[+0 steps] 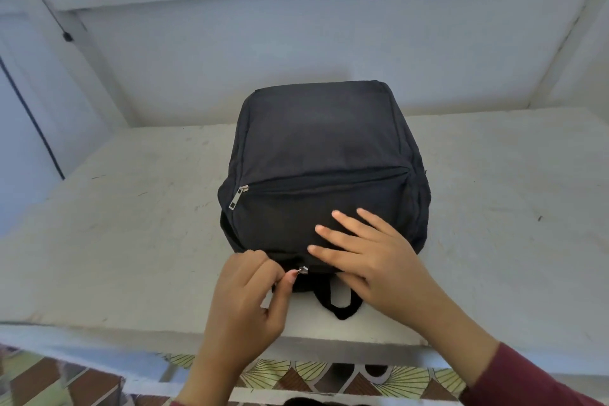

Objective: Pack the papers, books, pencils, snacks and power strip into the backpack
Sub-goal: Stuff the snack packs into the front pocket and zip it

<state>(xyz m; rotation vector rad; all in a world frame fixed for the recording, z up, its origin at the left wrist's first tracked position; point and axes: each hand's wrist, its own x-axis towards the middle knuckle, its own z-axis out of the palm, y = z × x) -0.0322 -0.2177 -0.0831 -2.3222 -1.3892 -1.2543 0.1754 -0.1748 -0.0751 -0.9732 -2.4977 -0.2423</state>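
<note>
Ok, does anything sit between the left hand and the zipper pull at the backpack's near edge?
Nothing visible does. The left hand pinches the zipper pull at the near edge of the backpack. The right hand lies flat on the fabric just to the right of it, not over the pull.

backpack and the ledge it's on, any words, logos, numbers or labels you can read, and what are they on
None: no readable text in this view.
backpack: plain black fabric, no logo or label.
front pocket zipper pull: bare metal, any stamp too small to tell.
main zipper pull, pinched by the left hand: mostly hidden, nothing legible.
white ledge: only scuffs, no writing.
</note>
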